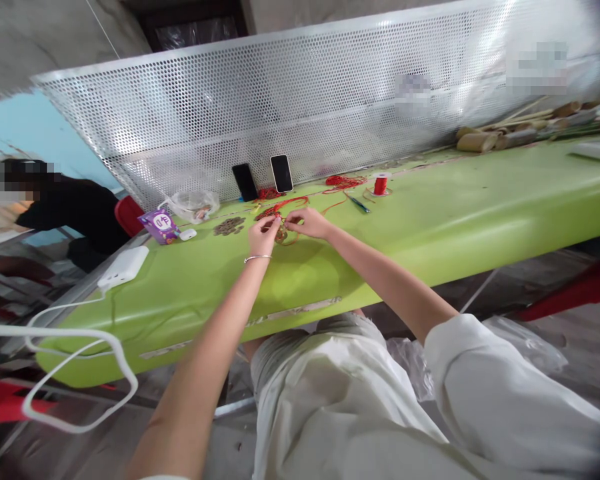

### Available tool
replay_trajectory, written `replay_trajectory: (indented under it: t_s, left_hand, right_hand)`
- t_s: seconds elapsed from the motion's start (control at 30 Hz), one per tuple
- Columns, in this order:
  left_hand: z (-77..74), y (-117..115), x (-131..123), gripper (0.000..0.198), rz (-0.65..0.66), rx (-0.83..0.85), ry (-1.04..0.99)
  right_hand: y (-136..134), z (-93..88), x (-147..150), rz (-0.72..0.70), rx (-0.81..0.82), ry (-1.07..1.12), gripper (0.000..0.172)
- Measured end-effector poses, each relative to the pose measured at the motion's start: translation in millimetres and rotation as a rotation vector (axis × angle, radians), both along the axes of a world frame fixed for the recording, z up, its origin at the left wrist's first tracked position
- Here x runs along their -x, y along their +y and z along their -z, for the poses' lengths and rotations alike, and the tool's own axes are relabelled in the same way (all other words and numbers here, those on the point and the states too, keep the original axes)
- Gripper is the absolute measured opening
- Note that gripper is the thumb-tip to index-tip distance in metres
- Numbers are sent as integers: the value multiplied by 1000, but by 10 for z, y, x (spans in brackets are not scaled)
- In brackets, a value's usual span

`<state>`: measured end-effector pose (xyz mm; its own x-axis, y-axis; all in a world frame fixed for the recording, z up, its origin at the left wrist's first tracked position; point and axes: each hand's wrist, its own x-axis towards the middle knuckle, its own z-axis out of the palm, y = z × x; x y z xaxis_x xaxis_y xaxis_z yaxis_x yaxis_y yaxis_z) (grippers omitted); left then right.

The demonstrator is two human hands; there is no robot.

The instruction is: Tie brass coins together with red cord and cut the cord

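Note:
Over the green table, my left hand (263, 236) is closed in a pinch on red cord. My right hand (310, 223) faces it, also pinching, with thin cord between the two hands. Round brassy pieces like coins (281, 235) hang or lie just below my fingertips; I cannot tell which. Behind my hands lies a bundle of red cord (295, 201). A pile of dull coin-like discs (229, 227) rests to the left. On the right are a small blue-green tool (359, 203), perhaps thread snips, and a spool of red thread (381, 185).
Two phones (282, 173) lean against a perforated metal panel (260, 100). A purple packet (161, 226), a white earphone case (188, 234), a plastic bag (196, 205) and a white power strip (125, 265) stand left. Bamboo pieces (477, 141) lie far right. Another person (75, 210) sits at left.

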<state>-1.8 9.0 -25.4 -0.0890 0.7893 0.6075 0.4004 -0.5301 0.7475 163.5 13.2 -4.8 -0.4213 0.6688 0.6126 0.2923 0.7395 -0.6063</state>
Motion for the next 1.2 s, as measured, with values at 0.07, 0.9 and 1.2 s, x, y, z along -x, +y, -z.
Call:
replay_trajectory:
  t_s: [0.07,0.9,1.2]
  left_hand:
    - [-2,-14,-5,20,-12,-6,27]
    - [-52,-123,-58,20,-63,-20,291]
    - [-71,-163,-63,20,-56,-66,335]
  right_hand:
    - [-21,-11,-2,1,-10,15,19]
    - [127,86,-11,-175,143,123,14]
    - [115,57,-48,-240,285,175,16]
